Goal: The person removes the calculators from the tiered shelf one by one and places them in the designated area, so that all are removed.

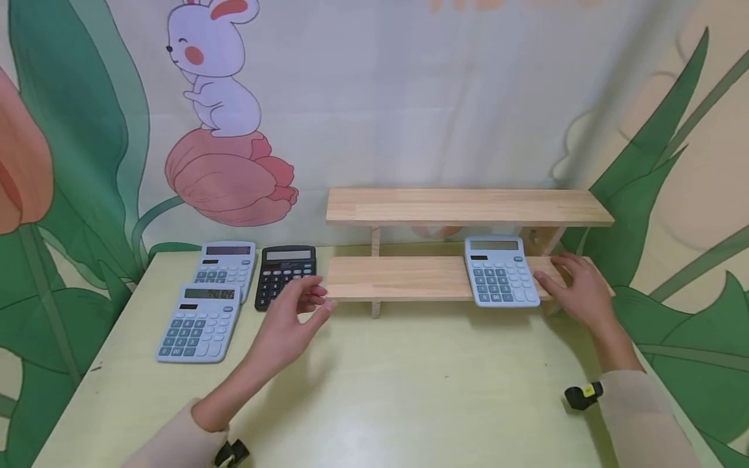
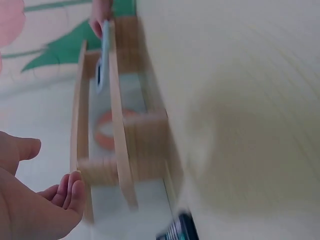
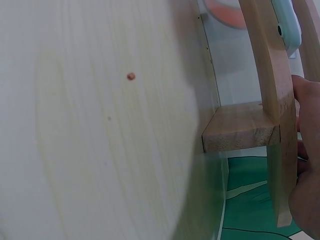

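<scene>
A light blue calculator leans on the lower board of a two-tier wooden shelf, right of its middle. My right hand is just to the right of it, over the board's right end, thumb close to the calculator's edge. In the right wrist view, the thumb appears a little apart from the calculator's corner. My left hand hovers by the shelf's left end, fingers loosely bent and holding nothing. Behind it lies a black calculator, partly hidden by the fingers.
Two more light blue calculators lie at the table's left: a front one overlaps a rear one. The shelf's upper board spans above the lower one. A printed curtain hangs behind the table.
</scene>
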A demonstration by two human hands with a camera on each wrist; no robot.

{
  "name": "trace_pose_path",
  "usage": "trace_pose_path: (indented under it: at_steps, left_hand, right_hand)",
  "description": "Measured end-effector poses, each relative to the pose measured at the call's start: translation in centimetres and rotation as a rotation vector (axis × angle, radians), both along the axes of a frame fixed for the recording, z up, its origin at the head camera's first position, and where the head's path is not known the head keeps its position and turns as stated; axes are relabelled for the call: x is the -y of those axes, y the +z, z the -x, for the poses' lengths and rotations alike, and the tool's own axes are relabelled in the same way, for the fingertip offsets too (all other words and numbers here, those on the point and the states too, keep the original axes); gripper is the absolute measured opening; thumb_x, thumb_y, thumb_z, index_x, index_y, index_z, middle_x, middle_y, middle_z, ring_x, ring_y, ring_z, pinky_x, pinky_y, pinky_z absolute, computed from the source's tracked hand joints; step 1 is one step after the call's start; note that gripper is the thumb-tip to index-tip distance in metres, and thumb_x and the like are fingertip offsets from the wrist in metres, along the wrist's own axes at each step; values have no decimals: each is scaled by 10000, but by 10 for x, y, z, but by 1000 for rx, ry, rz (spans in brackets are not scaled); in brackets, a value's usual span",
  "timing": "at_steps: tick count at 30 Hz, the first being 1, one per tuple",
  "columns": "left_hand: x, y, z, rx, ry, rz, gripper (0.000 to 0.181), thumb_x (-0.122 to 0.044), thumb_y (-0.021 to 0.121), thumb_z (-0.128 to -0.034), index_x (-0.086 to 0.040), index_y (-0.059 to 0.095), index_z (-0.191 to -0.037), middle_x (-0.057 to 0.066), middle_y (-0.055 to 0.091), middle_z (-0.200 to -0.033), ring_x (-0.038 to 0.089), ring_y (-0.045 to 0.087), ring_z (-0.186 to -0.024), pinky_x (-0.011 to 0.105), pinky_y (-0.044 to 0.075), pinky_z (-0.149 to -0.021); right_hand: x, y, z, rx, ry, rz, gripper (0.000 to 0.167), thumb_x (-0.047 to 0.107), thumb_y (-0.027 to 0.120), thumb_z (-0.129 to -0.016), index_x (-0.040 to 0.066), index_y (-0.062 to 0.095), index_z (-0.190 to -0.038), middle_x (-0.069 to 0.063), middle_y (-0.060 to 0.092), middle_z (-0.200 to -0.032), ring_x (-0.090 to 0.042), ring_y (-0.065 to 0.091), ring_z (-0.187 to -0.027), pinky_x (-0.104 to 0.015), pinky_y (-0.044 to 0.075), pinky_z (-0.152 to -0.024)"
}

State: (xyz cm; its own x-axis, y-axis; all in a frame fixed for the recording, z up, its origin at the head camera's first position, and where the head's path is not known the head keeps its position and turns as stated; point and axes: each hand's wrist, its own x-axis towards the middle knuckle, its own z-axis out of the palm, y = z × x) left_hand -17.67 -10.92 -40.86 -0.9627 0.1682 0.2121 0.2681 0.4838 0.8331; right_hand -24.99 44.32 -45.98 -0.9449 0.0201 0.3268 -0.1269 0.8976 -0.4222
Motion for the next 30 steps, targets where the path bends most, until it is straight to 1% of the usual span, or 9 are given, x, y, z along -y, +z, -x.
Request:
trace_pose_path:
  at_steps: [4,7,9,12,17,21,23,24,30]
  left_hand:
    - [-32,0,7,39,-92,-113,480,-204,745,-1021,5,585,-1422,126,652,-1286,242,641,-1163,425,550,-1057]
    - [-54,0,14,73,-141,-196,432,-210,739,-1026,-9,623,-1391,141,668,-1297,232,647,-1172,401,544,-1067]
    - [-68,-1,19,94,-163,-240,437,-228,736,-1030,-15,628,-1395,143,678,-1305,228,654,-1181,388,543,-1070]
    - [-90,-4,25,131,-196,-297,508,-252,732,-1033,-12,582,-1455,151,670,-1340,239,661,-1209,373,546,-1068]
    - [-125,-13,30,198,-242,-359,629,-291,731,-1033,12,497,-1532,168,631,-1415,259,655,-1264,369,550,-1062]
    - [-153,-22,29,250,-293,-356,633,-309,737,-1027,25,513,-1516,144,648,-1403,228,659,-1263,338,569,-1023]
    - [-164,-28,27,266,-297,-359,606,-302,744,-1022,33,544,-1486,125,675,-1358,208,676,-1232,317,584,-989]
    - [-169,-31,27,267,-289,-365,583,-295,747,-1021,36,564,-1465,113,690,-1327,201,687,-1211,306,589,-973]
    - [-192,-48,22,263,-186,-425,450,-284,759,-1013,8,675,-1345,31,748,-1170,165,725,-1092,277,609,-902]
  right_hand:
    - [0,-1,-2,3,-2,4,701,490,659,-1028,-89,575,-1415,-369,460,-1522,-584,386,-1409,-740,310,-1126]
    - [-1,-2,-2,14,-7,7,713,504,653,-1028,-86,572,-1420,-367,456,-1527,-583,378,-1417,-746,304,-1127]
    - [-1,-2,-2,19,-10,5,719,512,648,-1029,-84,570,-1425,-365,456,-1529,-583,377,-1419,-748,304,-1126]
    - [-1,-3,0,15,-11,1,713,502,647,-1032,-89,569,-1423,-367,461,-1523,-585,382,-1413,-748,306,-1125]
    - [-2,-1,0,2,-7,-10,701,492,651,-1031,-89,574,-1417,-368,472,-1511,-583,396,-1402,-741,316,-1121]
    - [-3,0,-2,3,-12,-12,701,491,654,-1028,-87,575,-1416,-370,473,-1510,-587,396,-1401,-746,315,-1118]
    - [-3,0,-2,1,-11,-11,699,488,658,-1027,-89,576,-1414,-372,474,-1507,-589,396,-1399,-746,315,-1118]
    - [-2,0,-2,0,-9,-9,698,487,660,-1027,-88,577,-1413,-372,473,-1507,-589,394,-1401,-745,314,-1119]
    - [-1,-1,1,-2,-2,-7,690,484,660,-1030,-89,581,-1407,-374,468,-1510,-595,392,-1401,-748,311,-1119]
